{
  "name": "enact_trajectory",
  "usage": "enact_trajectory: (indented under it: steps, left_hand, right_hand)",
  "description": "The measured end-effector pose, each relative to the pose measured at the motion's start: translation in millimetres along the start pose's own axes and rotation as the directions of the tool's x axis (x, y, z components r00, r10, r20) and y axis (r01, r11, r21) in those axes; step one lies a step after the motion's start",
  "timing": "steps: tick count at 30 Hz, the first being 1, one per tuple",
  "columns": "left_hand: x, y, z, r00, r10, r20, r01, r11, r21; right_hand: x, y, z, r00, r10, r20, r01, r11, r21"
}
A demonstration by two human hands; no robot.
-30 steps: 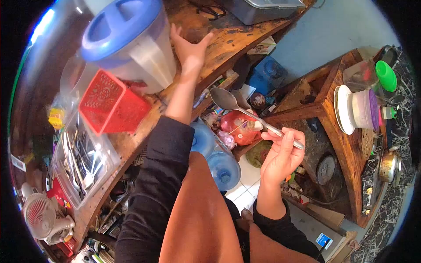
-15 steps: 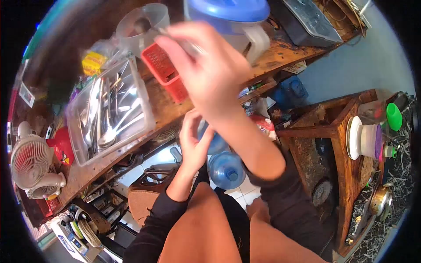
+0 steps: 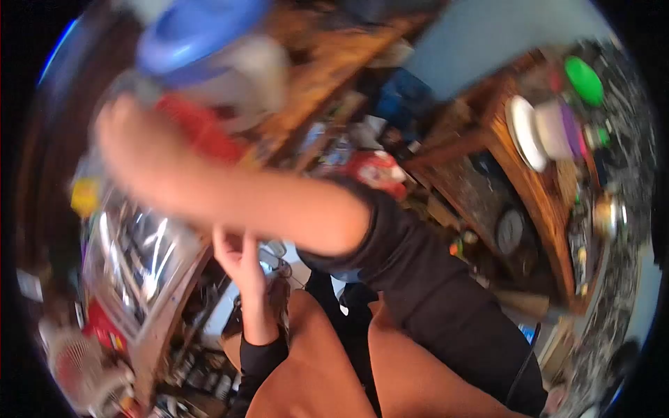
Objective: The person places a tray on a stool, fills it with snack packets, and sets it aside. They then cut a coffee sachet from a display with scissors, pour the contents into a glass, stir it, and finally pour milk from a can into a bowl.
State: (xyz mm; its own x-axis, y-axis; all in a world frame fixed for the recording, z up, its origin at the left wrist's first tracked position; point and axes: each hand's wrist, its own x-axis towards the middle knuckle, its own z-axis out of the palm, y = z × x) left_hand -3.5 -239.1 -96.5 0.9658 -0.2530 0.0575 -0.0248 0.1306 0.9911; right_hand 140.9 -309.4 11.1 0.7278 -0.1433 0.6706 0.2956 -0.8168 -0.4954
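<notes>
My right hand (image 3: 136, 150) is smeared by motion at the left, beside a red plastic basket (image 3: 202, 125); its fingers and anything in them cannot be made out. Its forearm crosses above a clear plastic tray (image 3: 115, 310) of spoons and other metal cutlery (image 3: 146, 258). Lower down, my left hand (image 3: 240, 261) hangs near the table edge, partly hidden by the right forearm. Its thumb and fingers are apart, and nothing shows in them. A whitish tub with a blue lid (image 3: 202, 31) stands behind the basket.
A yellow box (image 3: 85, 197) lies beyond the tray, and a pale fan (image 3: 77, 362) stands at lower left. On the right is a wooden stand (image 3: 529, 209) with a white plate (image 3: 526, 132), cups and a metal pot (image 3: 612, 214).
The view has swung to the right. My right hand has moved left, past the red basket; half a second ago it pinched a thin, dark-ended utensil. My left hand has stayed low, fingers apart.
</notes>
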Motion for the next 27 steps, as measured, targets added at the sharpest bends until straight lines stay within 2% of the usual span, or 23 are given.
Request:
enact_trajectory:
  steps: [1,2,3,4,5,6,7,8,9,10,11,12,13,14,15,16,17,19,21,23,25,26,27]
  left_hand:
    - [2.6,-9.8,1.3,0.994,0.041,0.104,-0.046,0.998,0.042]
    - [16.2,-35.4,10.3,0.996,0.026,0.083,-0.043,0.978,0.204]
    - [7.6,-5.1,50.5,0.994,-0.036,0.104,0.022,0.991,0.135]
    - [4.6,-12.6,69.7,0.978,-0.045,0.203,0.024,0.994,0.107]
    - [1.7,-24.2,83.7,0.949,-0.042,0.311,0.017,0.996,0.083]
    - [-0.6,-36.2,99.3,0.911,-0.041,0.411,0.017,0.998,0.062]
    - [-7.9,-43.9,120.5,0.866,-0.033,0.499,0.014,0.999,0.041]
    - [-20.6,-46.0,148.5,0.842,-0.067,0.535,-0.013,0.989,0.145]
    - [-34.1,-53.1,174.9,0.786,-0.064,0.615,-0.059,0.982,0.177]
    - [-53.7,-54.6,204.9,0.705,-0.060,0.706,-0.040,0.991,0.125]
    - [-80.4,-51.7,237.8,0.612,-0.051,0.789,-0.016,0.997,0.076]
    - [-110.4,-46.0,271.7,0.508,-0.016,0.861,0.034,0.999,-0.002]
    - [-134.5,-45.1,305.8,0.407,0.147,0.902,-0.163,0.983,-0.087]
    - [-167.6,-37.7,336.9,0.269,0.190,0.944,-0.181,0.973,-0.144]
    - [-203.6,-26.5,361.6,0.138,0.237,0.962,-0.199,0.958,-0.207]
    - [-236.8,-12.8,384.3,-0.025,0.261,0.965,-0.185,0.947,-0.261]
    - [-269.1,0.9,402.6,-0.175,0.281,0.944,-0.173,0.935,-0.310]
    - [-333.7,11.6,432.4,-0.301,0.345,0.889,-0.077,0.920,-0.383]
    - [-397.6,18.4,468.8,-0.307,0.507,0.806,0.061,0.855,-0.514]
    - [-450.5,19.1,496.1,-0.291,0.455,0.841,0.129,0.890,-0.437]
    - [-490.5,-6.9,513.7,-0.430,0.246,0.868,0.163,0.967,-0.194]
    - [-501.1,-6.2,506.4,-0.328,0.263,0.907,0.222,0.955,-0.197]
    - [-502.7,-8.0,501.2,-0.345,0.267,0.900,0.218,0.955,-0.200]
  right_hand:
    - [-22.7,-7.3,-47.5,0.948,-0.157,0.277,0.196,0.974,-0.117]
    - [-57.2,-10.7,-64.1,0.999,0.006,0.036,-0.013,0.977,0.213]
    - [-87.2,-10.1,-105.2,0.977,0.111,0.184,-0.165,0.937,0.307]
    - [-127.6,-9.2,-117.4,0.962,0.247,-0.114,-0.249,0.969,-0.002]
    - [-162.2,7.1,-130.4,0.887,0.356,-0.293,-0.302,0.929,0.216]
    - [-193.7,32.7,-189.1,0.909,0.358,-0.215,-0.279,0.904,0.325]
    - [-234.3,50.2,-224.1,0.833,0.473,-0.287,-0.407,0.876,0.260]
    - [-271.7,57.5,-263.0,0.769,0.487,-0.415,-0.545,0.838,-0.027]
    - [-310.4,64.9,-300.4,0.648,0.524,-0.553,-0.672,0.735,-0.091]
    - [-352.4,64.7,-343.7,0.596,0.399,-0.697,-0.751,0.584,-0.308]
    - [-390.5,55.2,-389.8,0.549,0.286,-0.785,-0.816,0.389,-0.428]
    - [-419.5,37.5,-438.0,0.511,0.143,-0.847,-0.850,0.233,-0.473]
    - [-444.6,16.2,-478.6,0.506,0.031,-0.862,-0.862,-0.010,-0.507]
    - [-472.7,-8.2,-514.1,0.449,-0.011,-0.894,-0.879,-0.185,-0.439]
    - [-494.3,-32.0,-537.9,0.329,-0.063,-0.942,-0.890,-0.355,-0.287]
    - [-518.7,-49.4,-556.0,0.249,-0.126,-0.960,-0.891,-0.418,-0.176]
    - [-541.6,-64.4,-570.2,0.260,-0.147,-0.954,-0.852,-0.500,-0.155]
    - [-564.3,-83.4,-586.2,0.087,-0.042,-0.995,-0.815,-0.578,-0.047]
    - [-572.8,-85.3,-597.5,0.096,-0.049,-0.994,-0.786,-0.617,-0.045]
    - [-580.2,-79.5,-600.3,0.142,-0.029,-0.989,-0.730,-0.678,-0.085]
    - [-579.0,-74.9,-599.7,0.177,-0.057,-0.983,-0.696,-0.713,-0.084]
    - [-576.9,-74.8,-599.6,0.168,-0.069,-0.983,-0.697,-0.714,-0.069]
    - [-574.2,-74.8,-598.9,0.118,-0.079,-0.990,-0.745,-0.666,-0.036]
